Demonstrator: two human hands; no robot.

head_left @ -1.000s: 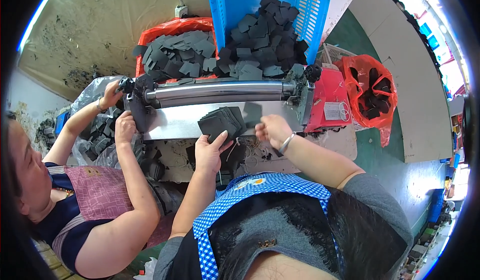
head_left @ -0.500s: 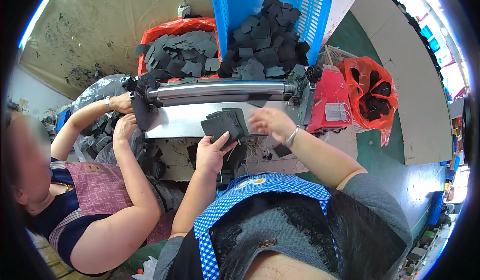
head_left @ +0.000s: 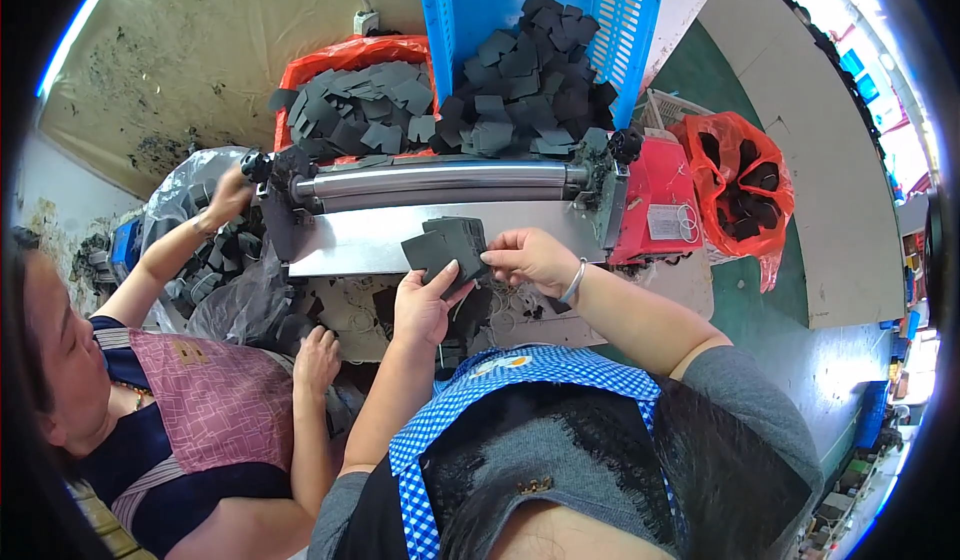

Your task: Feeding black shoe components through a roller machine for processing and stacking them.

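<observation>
A stack of black, roughly square sheet pieces point(head_left: 440, 248) is gripped in my left hand point(head_left: 422, 305), with the thumb across the top. At the stack's right edge, my right hand point(head_left: 532, 260) pinches with thumb and forefinger at the pieces; whether one has come away between the fingertips is hard to make out. Both hands are over the front edge of the machine's bright metal plate point(head_left: 365, 240). Behind that plate runs a shiny steel roller point(head_left: 440, 178) between two dark end blocks.
Beyond the roller, black pieces fill a red bag point(head_left: 350, 55) and heap up in a blue crate point(head_left: 628, 30). Another red bag point(head_left: 700, 175) stands by the machine's pink-red end housing point(head_left: 650, 195). On the left, a co-worker point(head_left: 210, 400) reaches over a clear bag point(head_left: 175, 215) of black pieces.
My right hand has come left and down from beside the plate to the stack. The single piece at the roller is gone from sight. The co-worker's hands have moved apart.
</observation>
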